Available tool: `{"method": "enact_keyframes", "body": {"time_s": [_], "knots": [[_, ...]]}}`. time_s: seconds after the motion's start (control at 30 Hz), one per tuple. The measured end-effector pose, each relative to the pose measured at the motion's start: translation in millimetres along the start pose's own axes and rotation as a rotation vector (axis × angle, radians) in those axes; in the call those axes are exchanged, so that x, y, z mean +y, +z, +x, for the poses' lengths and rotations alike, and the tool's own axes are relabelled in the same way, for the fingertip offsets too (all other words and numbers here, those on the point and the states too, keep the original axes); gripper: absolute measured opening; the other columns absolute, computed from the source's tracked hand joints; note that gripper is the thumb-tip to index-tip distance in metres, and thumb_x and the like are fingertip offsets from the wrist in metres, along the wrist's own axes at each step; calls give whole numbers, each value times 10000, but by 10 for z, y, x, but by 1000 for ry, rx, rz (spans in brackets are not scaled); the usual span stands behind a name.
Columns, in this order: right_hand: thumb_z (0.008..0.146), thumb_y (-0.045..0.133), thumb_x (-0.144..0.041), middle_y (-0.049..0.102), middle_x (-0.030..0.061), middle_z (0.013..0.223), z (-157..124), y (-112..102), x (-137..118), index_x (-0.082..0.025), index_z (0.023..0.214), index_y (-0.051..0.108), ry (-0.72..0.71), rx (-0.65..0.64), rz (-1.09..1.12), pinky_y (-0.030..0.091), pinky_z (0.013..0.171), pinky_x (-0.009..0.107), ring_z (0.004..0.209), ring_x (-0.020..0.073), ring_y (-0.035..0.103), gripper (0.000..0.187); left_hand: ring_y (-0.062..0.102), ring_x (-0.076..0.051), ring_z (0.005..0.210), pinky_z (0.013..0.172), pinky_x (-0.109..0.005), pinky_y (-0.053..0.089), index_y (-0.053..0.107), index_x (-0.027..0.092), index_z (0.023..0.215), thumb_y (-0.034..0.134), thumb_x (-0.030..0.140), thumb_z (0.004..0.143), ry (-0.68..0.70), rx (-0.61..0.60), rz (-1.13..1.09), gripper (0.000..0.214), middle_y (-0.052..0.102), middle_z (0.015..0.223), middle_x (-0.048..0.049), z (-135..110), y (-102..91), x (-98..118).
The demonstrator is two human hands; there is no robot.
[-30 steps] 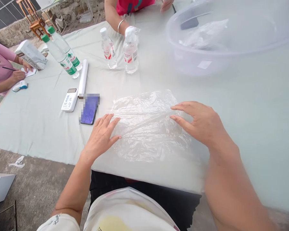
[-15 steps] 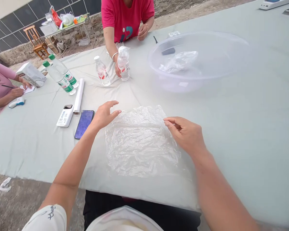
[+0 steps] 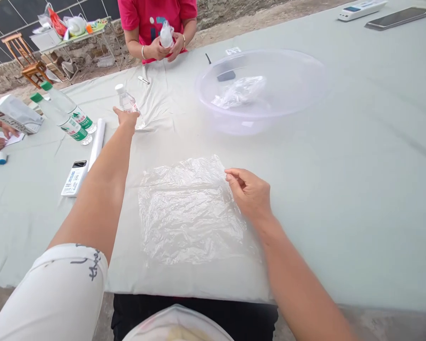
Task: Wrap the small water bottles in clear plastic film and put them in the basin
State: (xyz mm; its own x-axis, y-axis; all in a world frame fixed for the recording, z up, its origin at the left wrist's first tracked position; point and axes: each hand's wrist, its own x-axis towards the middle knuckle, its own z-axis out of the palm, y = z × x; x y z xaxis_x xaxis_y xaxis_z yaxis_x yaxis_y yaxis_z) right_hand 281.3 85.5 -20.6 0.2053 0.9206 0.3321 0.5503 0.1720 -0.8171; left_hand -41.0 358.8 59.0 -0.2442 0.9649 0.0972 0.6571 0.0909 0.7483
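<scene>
A crinkled sheet of clear plastic film (image 3: 193, 213) lies spread on the cloth-covered table in front of me. My right hand (image 3: 250, 192) is closed at its upper right corner, thumb and fingertips pinching the edge. Stretched far forward, my left hand (image 3: 127, 118) is at a small clear water bottle (image 3: 128, 100) with a white cap and a red and white label. Its thumb and fingers are spread apart, partly covering the bottle's lower half. Whether they touch it I cannot tell. The bottle leans slightly in the view.
Two green-capped bottles (image 3: 73, 128), a white roll (image 3: 97, 139) and a white device (image 3: 74, 179) are left of my arm. A clear basin (image 3: 230, 124) holds crumpled plastic. Across the table a person in pink (image 3: 158, 23) holds a plastic-covered bottle (image 3: 166, 35). Another person's hands are far left.
My left hand has moved from above the film forward to the white-capped bottle. My right hand stays at the film's corner. The person opposite has lifted the other bottle off the table.
</scene>
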Motion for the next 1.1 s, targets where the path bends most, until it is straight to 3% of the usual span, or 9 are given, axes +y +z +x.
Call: {"method": "enact_keyframes", "body": {"time_s": [0.1,0.2,0.37,0.47,0.57,0.67,0.77,0.93,1.1], "knots": [[904,519,-346,747,38,874,-6,-18,-4,-247,942,734,13,15,-7,555,692,364,719,197,670,239,414,-61,1128,983,-307,382,175,142,1360,573,297,987,-180,43,-26,567,422,1431,-35,18,34,104],[903,505,-353,741,36,856,-15,-27,-19,-251,942,731,10,25,-30,555,688,368,713,200,667,251,425,-42,1092,1009,-327,391,227,178,1331,564,192,996,-242,17,-44,475,412,1438,13,-109,14,148],[904,488,-362,728,35,864,-35,-15,-21,-250,950,715,-2,11,-44,561,695,371,716,200,671,257,515,-59,1002,962,-320,472,359,159,1305,525,381,1023,-226,-102,-157,396,520,1346,-33,-547,-267,103],[915,490,-376,713,43,894,-59,-32,-76,-239,1000,696,-8,13,-5,567,691,361,761,199,677,262,554,-52,907,950,-320,466,457,85,1240,480,420,1029,-137,-221,-275,397,584,1190,-71,-1044,-518,93],[935,490,-413,701,56,971,-116,-67,-273,-243,1089,671,-15,-70,85,573,698,354,800,192,675,292,574,-64,821,938,-369,472,552,36,1112,587,385,967,-32,-365,-350,379,620,993,-59,-1727,-706,143],[917,539,-510,685,59,1107,-221,-56,-585,-284,1294,587,-48,-368,172,578,710,354,806,183,667,442,606,-104,768,891,-398,491,623,47,1034,616,338,933,-93,-556,-390,308,639,900,-71,-2410,-784,215],[858,607,-607,659,64,1187,-362,60,-874,-334,1525,348,-111,-645,197,575,702,359,803,188,666,766,652,-170,790,839,-404,516,681,97,975,665,393,875,-158,-699,-429,313,660,879,-83,-2882,-781,212],[878,585,-545,666,48,1102,-586,391,-1073,-334,1591,160,-18,-699,158,565,666,359,701,175,649,856,650,-191,801,820,-407,523,704,124,956,698,529,803,-183,-776,-469,433,679,876,-84,-3116,-718,-29],[877,583,-522,654,44,1076,-670,632,-1110,-339,1579,174,115,-717,128,565,699,396,740,196,638,833,643,-201,911,813,-374,531,665,160,1033,590,541,878,-116,-657,-437,418,671,1023,-87,-3151,-787,-353]]}}
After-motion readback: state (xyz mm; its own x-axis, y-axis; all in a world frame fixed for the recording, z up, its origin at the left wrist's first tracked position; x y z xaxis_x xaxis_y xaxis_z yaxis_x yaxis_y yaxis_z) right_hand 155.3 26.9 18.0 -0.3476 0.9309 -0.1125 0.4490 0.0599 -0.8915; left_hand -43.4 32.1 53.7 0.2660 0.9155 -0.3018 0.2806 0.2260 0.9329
